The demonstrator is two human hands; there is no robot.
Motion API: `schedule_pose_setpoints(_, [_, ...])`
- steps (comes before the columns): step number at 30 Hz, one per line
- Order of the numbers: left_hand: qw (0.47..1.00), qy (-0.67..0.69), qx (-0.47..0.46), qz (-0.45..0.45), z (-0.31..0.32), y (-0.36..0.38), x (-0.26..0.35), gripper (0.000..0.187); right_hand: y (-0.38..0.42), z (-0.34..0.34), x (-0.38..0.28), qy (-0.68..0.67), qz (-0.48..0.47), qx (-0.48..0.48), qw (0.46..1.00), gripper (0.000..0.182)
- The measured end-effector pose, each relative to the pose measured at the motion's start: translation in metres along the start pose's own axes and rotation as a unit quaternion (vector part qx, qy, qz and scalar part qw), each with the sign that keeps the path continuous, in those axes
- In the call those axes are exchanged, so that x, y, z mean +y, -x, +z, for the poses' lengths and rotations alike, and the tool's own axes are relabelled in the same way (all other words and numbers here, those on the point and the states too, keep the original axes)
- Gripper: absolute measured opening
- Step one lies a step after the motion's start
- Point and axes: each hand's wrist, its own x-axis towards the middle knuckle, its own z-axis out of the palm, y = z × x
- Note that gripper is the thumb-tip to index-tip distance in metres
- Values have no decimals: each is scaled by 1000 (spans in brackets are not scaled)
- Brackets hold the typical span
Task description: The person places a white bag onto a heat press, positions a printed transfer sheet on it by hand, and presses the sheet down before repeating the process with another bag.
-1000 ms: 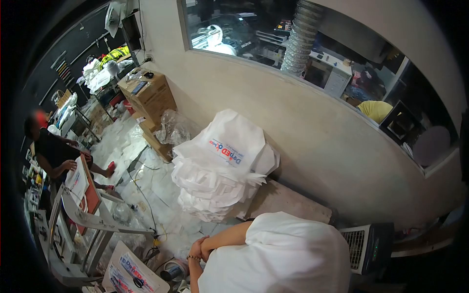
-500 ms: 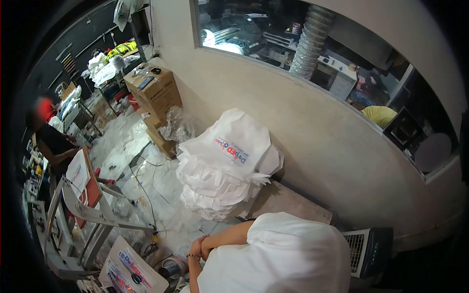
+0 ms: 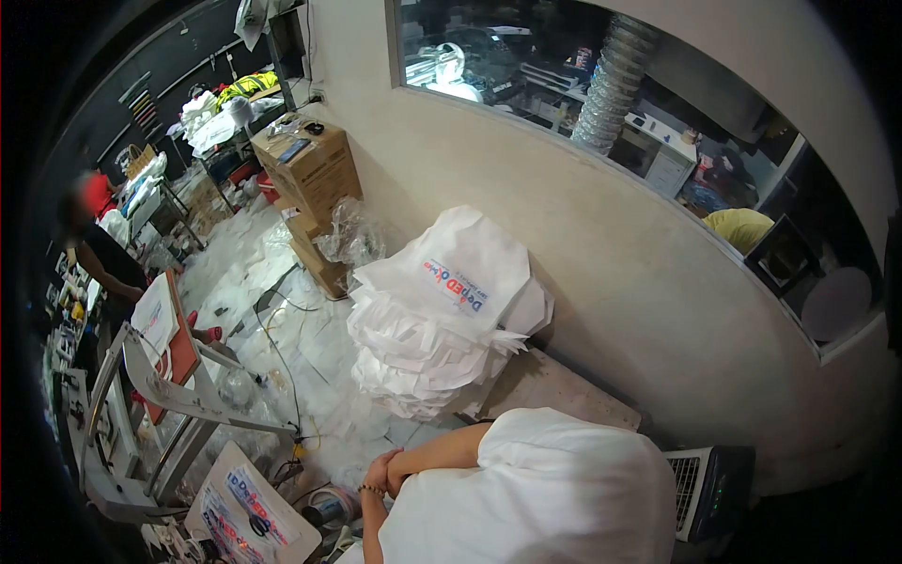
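Note:
Neither of my hands is in view. Just below me sits a person in a white shirt (image 3: 545, 489), seen from behind, with both hands clasped together (image 3: 383, 473) and a bracelet on one wrist. Beyond that person a tall stack of white bags printed "DepED" (image 3: 442, 320) rests on a low bench (image 3: 564, 390) against the wall. A printed white bag (image 3: 244, 508) lies on a press platen at the bottom left.
A grey press frame (image 3: 178, 395) stands at left, where a person in a black shirt (image 3: 103, 268) touches a raised platen (image 3: 160, 324). Cardboard boxes (image 3: 315, 174), cables and white scraps cover the floor. An air cooler (image 3: 705, 479) sits at right under a window (image 3: 611, 113).
The view has swung slightly, so the whole scene sits further right and lower. The person in black has moved a little left. The clasped hands stay as they were.

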Motion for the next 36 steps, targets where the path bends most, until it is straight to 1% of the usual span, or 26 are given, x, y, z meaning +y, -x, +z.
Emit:
schedule_pose_setpoints(2, [1000, 0, 3, 0, -1, 1, -2, 50, 8, 3, 11, -40, 18, 35, 998, 35])
schedule_pose_setpoints(3, [1000, 1, 4, 1, -1, 2, -4, 49, 5, 1, 7, -39, 19, 36, 998, 35])
schedule_pose_setpoints(5, [1000, 1, 7, 2, -1, 3, -5, 49, -7, -6, -13, -22, 34, -11, 999, 34])
schedule_pose_setpoints(6, [1000, 2, 8, 3, -1, 4, -5, 49, 0, -3, -5, -20, 34, -9, 999, 34])
schedule_pose_setpoints(8, [1000, 2, 10, 5, -3, 4, -8, 49, 21, 5, 24, -68, 27, 68, 995, 34])
schedule_pose_setpoints(9, [1000, 1, 12, 8, -4, 4, -9, 49, 14, 3, 14, -67, 27, 70, 995, 34])
schedule_pose_setpoints(11, [1000, 1, 14, 12, -4, 6, -11, 49, -18, -9, -29, 74, -45, 35, 996, 32])
schedule_pose_setpoints(14, [999, 2, 23, 27, -6, 8, -20, 49, -28, -14, -48, 44, -46, 39, 997, 30])
schedule_pose_setpoints(15, [999, -3, 26, 41, -8, 6, -24, 49, -24, -12, -42, 52, -46, 45, 997, 30])
schedule_pose_setpoints(16, [998, -5, 30, 52, -10, 4, -29, 49, -19, -11, -29, 40, -83, 52, 994, 34])
schedule_pose_setpoints(17, [993, -30, 36, 105, -12, 1, -35, 48, -12, -8, -18, 31, -121, 59, 990, 37])
schedule_pose_setpoints(18, [985, -48, 48, 159, -16, 1, -42, 48, -10, -10, -23, 46, -124, 68, 989, 37])
schedule_pose_setpoints(19, [961, -91, 66, 252, -17, -2, -49, 48, -14, -15, -32, -117, -23, 135, 984, 35])
schedule_pose_setpoints(20, [923, -129, 95, 349, -20, -5, -50, 48, -14, -16, -43, -276, 72, 198, 938, 34])
schedule_pose_setpoints(21, [970, -86, 87, 212, -15, 28, -17, 42, -10, -11, -42, -314, 18, 252, 915, 32])
schedule_pose_setpoints(22, [994, -34, 74, 71, -13, 77, 43, 35, -12, -4, -26, -333, -141, 319, 876, 30])
schedule_pose_setpoints(23, [994, -12, 93, 61, -16, 105, 58, 35, -27, 11, -5, -364, -379, 373, 765, 28])
schedule_pose_setpoints(24, [958, -107, 205, 167, -16, 130, 63, 30, -38, 18, 10, -370, -523, 383, 665, 26])
schedule_pose_setpoints(25, [891, -205, 312, 258, -17, 154, 65, 25, -44, 19, 20, -356, -621, 376, 588, 24])
schedule_pose_setpoints(26, [878, -167, 358, 269, -22, 181, 67, 20, -44, 14, 28, -338, -677, 370, 538, 23])
schedule_pose_setpoints(27, [861, -131, 406, 278, -29, 204, 64, 15, -41, 7, 35, -319, -707, 366, 515, 21])
schedule_pose_setpoints(29, [785, -95, 538, 291, -46, 243, 35, 17, -20, -14, 52, -298, -716, 363, 517, 18])
schedule_pose_setpoints(31, [720, -112, 668, 156, -57, 289, -4, 28, -6, -29, 44, -329, -755, 398, 405, 25])
schedule_pose_setpoints(33, [593, -166, 787, 17, -59, 314, -52, 45, 34, -39, 54, -349, -749, 429, 365, 24])
schedule_pose_setpoints(35, [556, -215, 790, -139, -51, 310, -131, 61, 72, -46, 54, -368, -758, 391, 370, 17])
schedule_pose_setpoints(36, [566, -254, 769, -158, -39, 313, -142, 65, 92, -46, 53, -367, -769, 413, 321, 18])
